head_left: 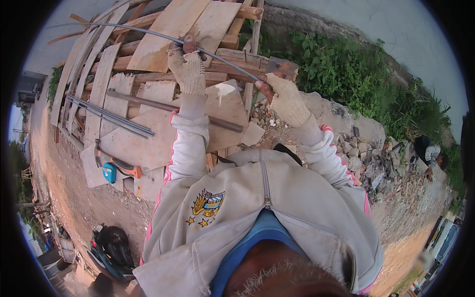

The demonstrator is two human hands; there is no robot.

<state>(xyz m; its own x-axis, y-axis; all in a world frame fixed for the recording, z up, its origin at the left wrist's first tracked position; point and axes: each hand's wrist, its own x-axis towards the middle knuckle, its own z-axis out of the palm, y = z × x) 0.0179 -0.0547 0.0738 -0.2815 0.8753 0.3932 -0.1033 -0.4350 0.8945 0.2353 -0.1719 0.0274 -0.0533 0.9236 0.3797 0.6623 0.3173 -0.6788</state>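
Note:
A long, thin grey metal rod point(225, 60) runs slantwise over a stack of boards, from the far left down to my right hand. My left hand point(189, 67), in a cream fingerless knit glove, is closed round the rod partway along it. My right hand point(286, 99), gloved the same way, grips the rod near its right end, with the thumb along it. Just beyond the right hand is a rusty, flat-topped metal piece point(283, 68), partly hidden by the glove. Several similar grey rods point(111, 116) lie on the boards at the left.
A brown pipe point(222, 123) crosses the boards point(143, 143) under my left forearm. Nearer lie a hammer point(123, 166) and a teal tape measure point(109, 172). Rubble point(363, 148) and green plants point(336, 74) border the right side, below a wall point(396, 29). A motorbike point(114, 247) stands lower left.

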